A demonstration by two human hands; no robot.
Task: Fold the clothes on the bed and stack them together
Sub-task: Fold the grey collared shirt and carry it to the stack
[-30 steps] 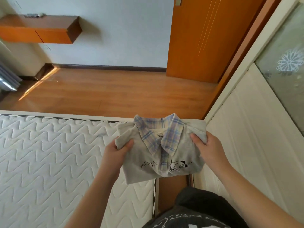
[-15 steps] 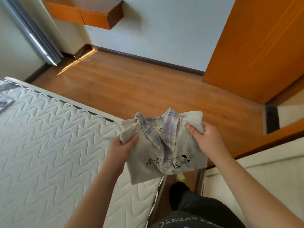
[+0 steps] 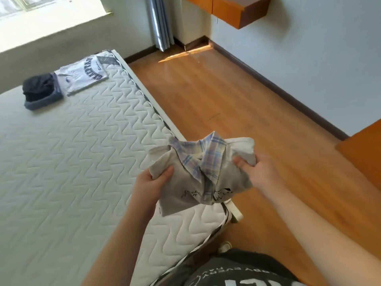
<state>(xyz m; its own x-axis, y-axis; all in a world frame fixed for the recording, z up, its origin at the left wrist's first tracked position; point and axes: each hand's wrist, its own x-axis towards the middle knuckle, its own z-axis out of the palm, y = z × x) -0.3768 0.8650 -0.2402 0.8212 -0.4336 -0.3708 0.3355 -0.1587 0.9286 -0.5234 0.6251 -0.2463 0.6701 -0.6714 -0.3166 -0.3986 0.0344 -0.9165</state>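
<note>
Far left on the mattress (image 3: 72,162) sit a dark folded pile (image 3: 39,87) and a white printed tee (image 3: 82,74), side by side. Left hand (image 3: 151,181) and right hand (image 3: 260,169) each pinch a side of the folded grey shirt (image 3: 198,174), thumbs on top, held over the bed's corner edge. Wood floor (image 3: 237,112) lies to the right.

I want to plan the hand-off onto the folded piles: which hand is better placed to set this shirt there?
Left, probably. The left hand grips the folded shirt on the bed side, toward the white folded shirt; the right hand holds the floor-side edge.
</note>
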